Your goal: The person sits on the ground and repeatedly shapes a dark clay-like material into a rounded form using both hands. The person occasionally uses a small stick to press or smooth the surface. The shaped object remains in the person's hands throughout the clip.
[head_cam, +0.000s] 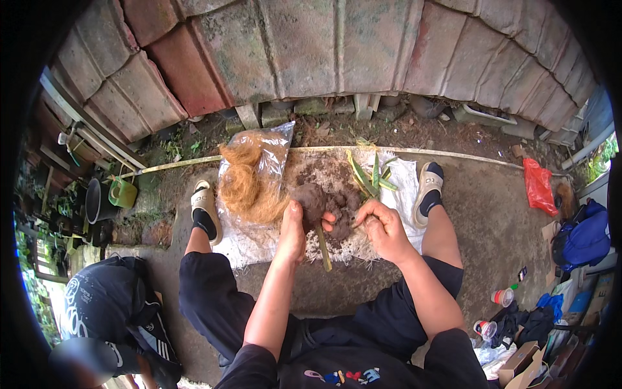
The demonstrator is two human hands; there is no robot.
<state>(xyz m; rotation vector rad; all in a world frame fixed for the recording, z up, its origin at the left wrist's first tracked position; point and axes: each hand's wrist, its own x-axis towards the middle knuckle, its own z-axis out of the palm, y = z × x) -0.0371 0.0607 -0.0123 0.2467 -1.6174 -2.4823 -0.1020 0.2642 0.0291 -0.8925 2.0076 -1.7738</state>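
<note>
My left hand (292,238) is wrapped around a ball of dark, wet soil (311,199). A strip of green leaf with yellowish edges (324,250) sticks out below the ball towards me. Just right of it, a mound of the same soil (344,206) lies on a white woven sack (243,253). My right hand (384,228) is beside the mound with fingers curled and fingertips together; whether they pinch a bit of soil is unclear. Cut snake plant leaves (371,177) lie beyond the mound. Brown coconut fibre (240,180) spills from a clear plastic bag (279,150) on the left.
My sandalled feet (206,209) flank the sack. A pale pole (437,151) runs behind it, below low roof tiles (301,53). At left another person (112,311) bends over. A red plastic bag (539,185), a blue backpack (583,238) and plastic cups (502,296) are at right.
</note>
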